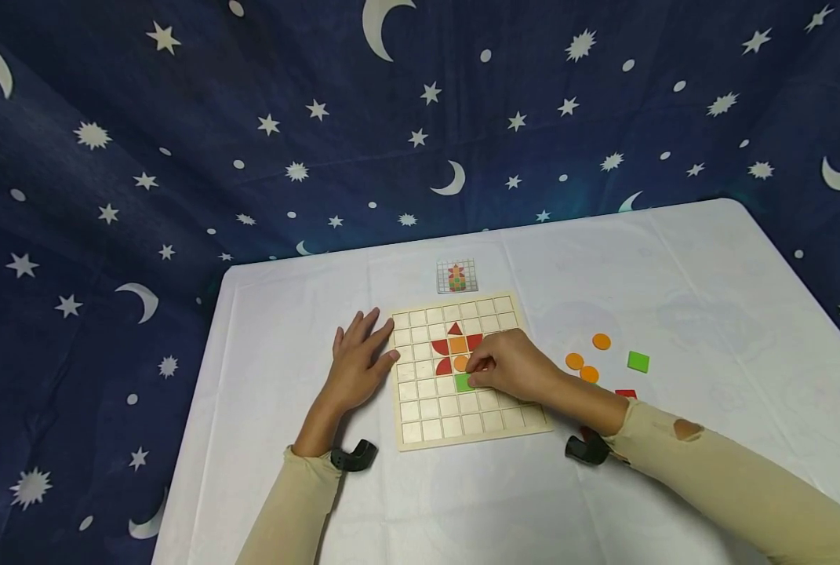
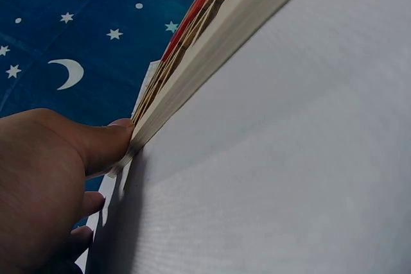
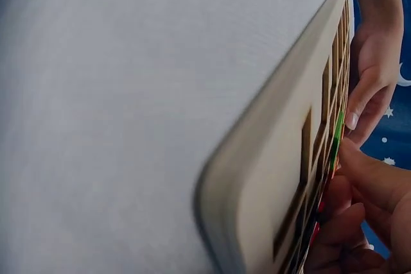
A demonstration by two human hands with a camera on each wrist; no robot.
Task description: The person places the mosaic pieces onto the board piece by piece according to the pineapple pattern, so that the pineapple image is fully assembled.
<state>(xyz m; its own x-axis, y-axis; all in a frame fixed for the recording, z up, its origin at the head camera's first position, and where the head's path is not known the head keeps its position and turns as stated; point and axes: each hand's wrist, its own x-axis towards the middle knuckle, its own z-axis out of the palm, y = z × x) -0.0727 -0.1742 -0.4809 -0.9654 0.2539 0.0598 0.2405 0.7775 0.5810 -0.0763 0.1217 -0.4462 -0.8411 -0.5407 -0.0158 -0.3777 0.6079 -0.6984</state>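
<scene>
So the grid board (image 1: 430, 409) lies flat on a white cloth (image 1: 292, 314), and both hands are at it. Left hand (image 1: 354, 369) has its fingers spread and relaxed, not gripping anything; the thumb touches the board's left edge, and you can see that up close from the left wrist too. Right hand (image 1: 514, 367) is over the middle of the grid with fingers curled down, thumb tip right on the edge of a green square (image 1: 464, 383). Honestly can't tell if it's pinching a piece, the fingers hide that spot.

On the grid, going down from the far side: a red triangle (image 1: 455, 329), then an orange square (image 1: 458, 344) between two curved red pieces (image 1: 440, 347), then an orange disc (image 1: 460, 363) with another red piece on its left, then that green square.

Just past the far edge there's a small picture card (image 1: 456, 276). Off to the right of the board: three loose orange discs (image 1: 601, 341), a green tile (image 1: 638, 362), and a red piece (image 1: 626, 393) partly hidden by the right forearm.
</scene>
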